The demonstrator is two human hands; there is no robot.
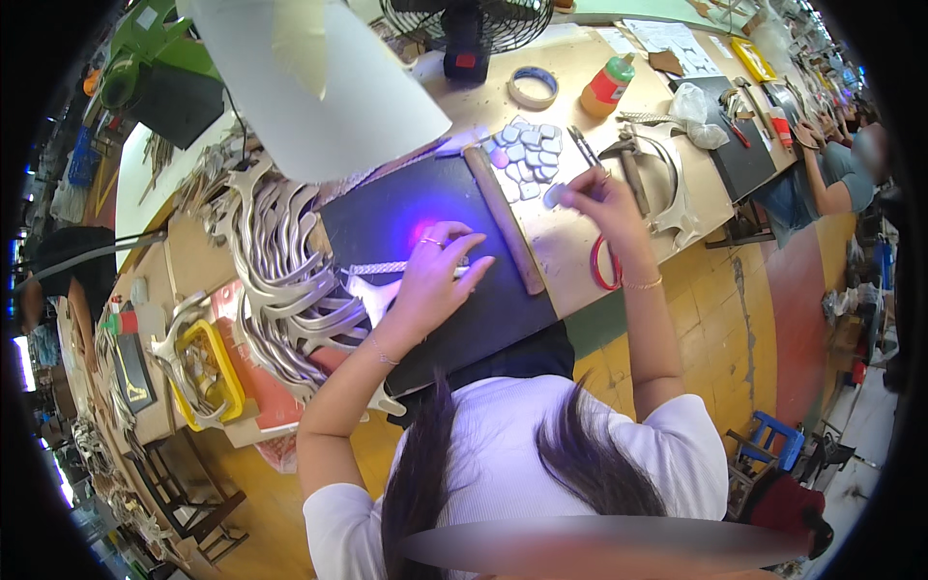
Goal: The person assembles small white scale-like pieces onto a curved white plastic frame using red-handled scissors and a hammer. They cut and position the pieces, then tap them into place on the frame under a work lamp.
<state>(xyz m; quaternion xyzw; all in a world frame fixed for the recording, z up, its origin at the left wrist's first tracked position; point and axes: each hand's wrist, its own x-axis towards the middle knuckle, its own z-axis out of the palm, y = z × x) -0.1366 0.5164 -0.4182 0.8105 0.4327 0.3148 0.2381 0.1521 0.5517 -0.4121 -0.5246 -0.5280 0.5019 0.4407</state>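
Here, a small grey tile [553, 196] is pinched by the inward-bent right hand [601, 203]; the left hand [438, 277] is curved above the black mat [507, 311], its grip indiscernible.

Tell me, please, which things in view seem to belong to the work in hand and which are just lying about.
Seemingly in use:
- small grey piece, pinched by the right hand
- black mat, under the left hand
- pile of small pieces

Seemingly lying about:
- tape roll
- bottle
- fan
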